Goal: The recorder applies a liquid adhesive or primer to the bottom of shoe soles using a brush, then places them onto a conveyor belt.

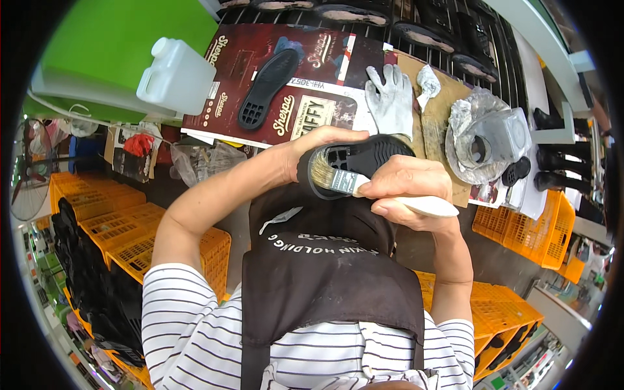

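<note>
A black shoe sole (374, 151) is gripped at its left end by my left hand (309, 146), thumb along the far edge. My right hand (409, 188) is closed round the white handle of a paintbrush (348, 182). The brush's pale bristles rest against the sole's hollowed, grid-patterned end. Beyond my hands a second black shoe sole (268, 88) lies on flattened dark red printed cardboard (237, 55). A whitish work glove (391, 101) lies just past the sole I hold.
A white plastic jug (177, 78) stands at the left by a green panel. To the right, a clear plastic container (504, 133) sits in a crumpled, plastic-covered dish (458, 146). Black shoes (422, 36) line a rack at the back. Orange crates (110, 224) stand on both sides.
</note>
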Motion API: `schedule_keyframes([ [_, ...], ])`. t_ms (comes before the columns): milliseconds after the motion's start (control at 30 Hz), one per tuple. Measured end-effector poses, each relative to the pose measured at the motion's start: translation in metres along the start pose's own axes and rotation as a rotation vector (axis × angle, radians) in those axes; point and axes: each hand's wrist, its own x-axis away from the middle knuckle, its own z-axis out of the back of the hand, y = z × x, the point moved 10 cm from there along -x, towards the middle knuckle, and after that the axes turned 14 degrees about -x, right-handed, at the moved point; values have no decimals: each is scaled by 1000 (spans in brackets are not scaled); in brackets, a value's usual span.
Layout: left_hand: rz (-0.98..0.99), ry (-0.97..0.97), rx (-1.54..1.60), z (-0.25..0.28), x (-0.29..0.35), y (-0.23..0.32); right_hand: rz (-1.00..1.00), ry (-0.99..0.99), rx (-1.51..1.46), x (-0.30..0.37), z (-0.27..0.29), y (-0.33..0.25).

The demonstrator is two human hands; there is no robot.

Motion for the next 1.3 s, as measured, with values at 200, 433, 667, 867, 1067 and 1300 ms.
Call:
schedule_keyframes([
  [200, 157, 25, -501, -4, 5, -8, -9, -145, 2, -5, -8, 1],
  [433, 102, -29, -933, -12, 5, 2, -62, -302, -41, -14, -11, 9],
  [667, 303, -25, -477, 41, -15, -34, -172, -440, -256, -27, -13, 26],
  [867, 366, 44, -604, 47, -20, -32, -369, -581, -368, -33, -18, 42],
  [1067, 302, -80, -601, 22, -7, -15, -428, -646, -331, -18, -12, 46],
  [1300, 139, -77, -437, 16, 1, 9, -357, -392, 0, 7, 45, 21],
])
